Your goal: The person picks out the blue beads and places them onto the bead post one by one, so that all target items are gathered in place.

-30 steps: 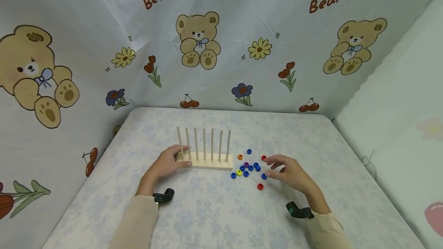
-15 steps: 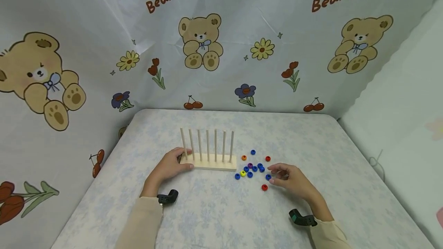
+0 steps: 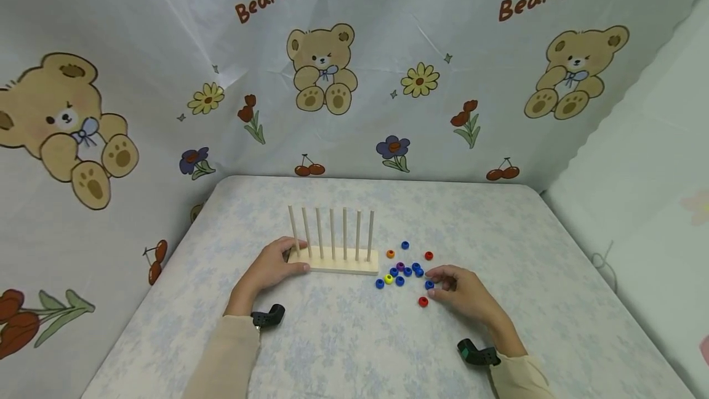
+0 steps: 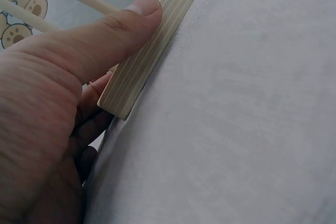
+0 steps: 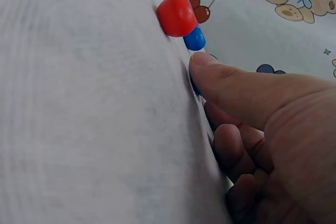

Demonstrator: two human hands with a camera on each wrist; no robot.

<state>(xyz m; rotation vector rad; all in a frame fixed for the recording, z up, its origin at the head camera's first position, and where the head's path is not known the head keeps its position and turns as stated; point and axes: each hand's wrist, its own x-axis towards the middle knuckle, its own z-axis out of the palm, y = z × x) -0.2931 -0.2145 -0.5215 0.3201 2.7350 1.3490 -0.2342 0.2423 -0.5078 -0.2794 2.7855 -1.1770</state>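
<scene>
In the head view, my left hand [image 3: 272,268] grips the left end of a pale wooden base with several upright pegs [image 3: 335,261]. Its thumb lies along the base's front edge [image 4: 147,51] in the left wrist view, with the other fingers behind. My right hand [image 3: 462,291] curls its thumb and index finger about a blue bead [image 3: 429,285] at the right of the scattered beads. In the right wrist view the thumb [image 5: 231,85] covers most of that bead, and the remaining fingers fold beneath. Bare pegs rise from the base.
Between the base and my right hand lie several blue beads [image 3: 400,281], a yellow bead [image 3: 388,278], a purple bead [image 3: 400,266] and an orange bead [image 3: 390,253]. Red beads sit behind [image 3: 429,255] and in front [image 3: 423,302]. A bear-print curtain [image 3: 354,128] hangs behind the table.
My right hand has come slightly nearer and lower, and its thumb and index finger have closed in around the blue bead. The left hand keeps its grip on the base.
</scene>
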